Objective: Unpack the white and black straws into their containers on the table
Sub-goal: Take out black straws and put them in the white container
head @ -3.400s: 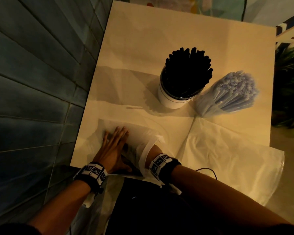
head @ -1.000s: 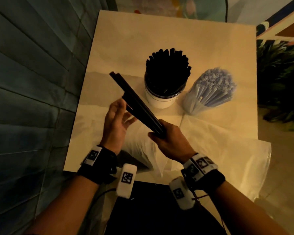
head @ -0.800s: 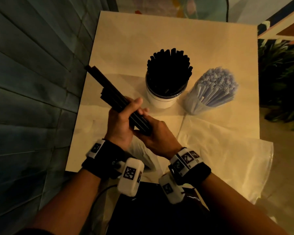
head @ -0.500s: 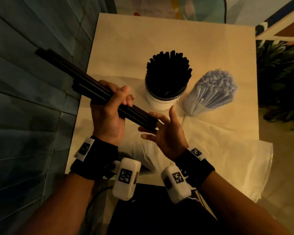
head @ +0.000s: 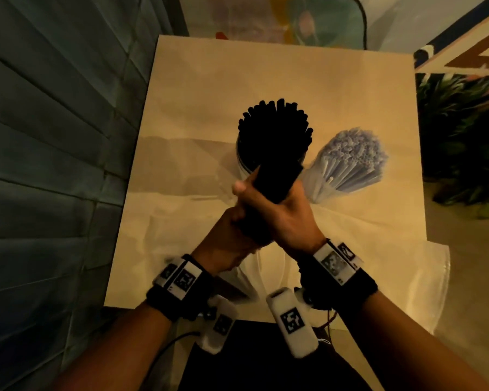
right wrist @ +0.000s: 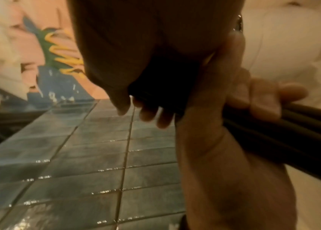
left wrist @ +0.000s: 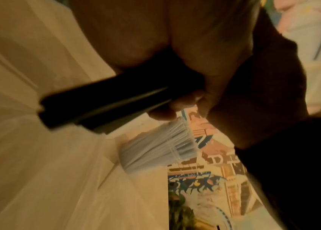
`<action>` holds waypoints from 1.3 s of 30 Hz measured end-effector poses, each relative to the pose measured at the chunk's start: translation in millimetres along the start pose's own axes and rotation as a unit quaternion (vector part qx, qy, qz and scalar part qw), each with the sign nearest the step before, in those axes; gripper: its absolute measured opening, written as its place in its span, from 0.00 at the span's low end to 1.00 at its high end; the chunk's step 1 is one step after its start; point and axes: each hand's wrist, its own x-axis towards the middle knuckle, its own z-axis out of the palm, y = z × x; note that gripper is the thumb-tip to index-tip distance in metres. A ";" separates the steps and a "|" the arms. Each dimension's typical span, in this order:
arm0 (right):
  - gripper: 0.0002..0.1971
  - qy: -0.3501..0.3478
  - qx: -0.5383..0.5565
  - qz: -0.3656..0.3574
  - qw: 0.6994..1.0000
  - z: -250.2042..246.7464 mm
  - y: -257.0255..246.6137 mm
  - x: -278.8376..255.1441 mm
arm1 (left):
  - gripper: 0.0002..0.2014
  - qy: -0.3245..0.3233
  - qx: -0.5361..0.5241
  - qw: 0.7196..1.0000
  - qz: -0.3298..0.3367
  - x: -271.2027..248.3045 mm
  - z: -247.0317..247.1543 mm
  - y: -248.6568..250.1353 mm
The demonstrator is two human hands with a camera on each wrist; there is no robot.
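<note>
The bench (head: pixel 198 88) is a pale square top set against a wall of dark blue-grey tiles (head: pixel 45 142). Clear plastic wrapping (head: pixel 359 266) lies spread over its near half and hangs past the near right corner. Toward the middle stands a white tub (head: pixel 242 165), packed with upright black straws (head: pixel 275 131) that fan out above its rim. Just beside it on the right is a clear cup (head: pixel 321 184) crammed with white straws (head: pixel 353 153), leaning to the right.

Above the wrapping, in front of the tub, both hands hold one bundle of black straws (head: pixel 274 179), its far end pointing at the tub and overlapping it in the head view. The right hand (head: pixel 288 218) wraps the bundle from the right, its grip clamped round the straws with the thumb across the top. The left hand (head: pixel 226 241) sits lower and nearer, its grip also closed round the bundle's near end; in the left wrist view the fingers (left wrist: pixel 177 104) curl under the dark sticks (left wrist: pixel 104 101). Both wrists wear black bands with white marker tags (head: pixel 333 263).
</note>
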 end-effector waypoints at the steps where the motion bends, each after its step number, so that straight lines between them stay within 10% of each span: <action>1: 0.13 0.027 0.013 -0.024 0.999 -1.0 -4.1 1.0 | 0.06 -0.063 -0.010 0.998 -0.003 5.3 -1.5 -2.7; 4: 0.12 0.104 0.055 -0.098 0.988 -6.9 -15.8 5.3 | 0.09 -0.139 -0.041 0.989 0.036 20.4 -6.8 -3.9; 8: 0.11 0.148 0.072 -0.147 0.975 -13.7 -27.6 8.3 | 0.47 -0.119 -0.316 0.941 -0.029 28.1 -9.4 -17.6; 12: 0.12 0.118 0.024 -0.138 0.983 -8.6 -23.2 5.7 | 0.36 -0.068 -0.388 0.915 -0.084 35.5 -4.3 -16.5; 19: 0.07 0.182 0.045 -0.113 0.976 -29.0 -12.2 9.0 | 0.13 0.012 -0.268 0.958 -0.102 45.5 4.3 -0.8; 22: 0.09 0.255 0.031 -0.131 0.958 -56.5 -19.1 20.0 | 0.07 0.137 -0.156 0.978 0.002 58.9 -8.0 -1.8; 26: 0.08 0.321 0.042 -0.166 0.932 -78.5 -27.9 43.9 | 0.32 0.168 -0.077 0.969 0.163 71.9 -27.3 -2.6; 31: 0.07 0.302 0.030 -0.183 0.935 -76.1 -25.0 70.2 | 0.63 0.097 0.065 0.973 0.199 97.6 -21.3 2.8; 39: 0.08 0.228 -0.066 -0.104 0.966 -55.9 1.2 77.4 | 0.63 0.110 0.095 0.955 0.258 130.9 -3.3 0.2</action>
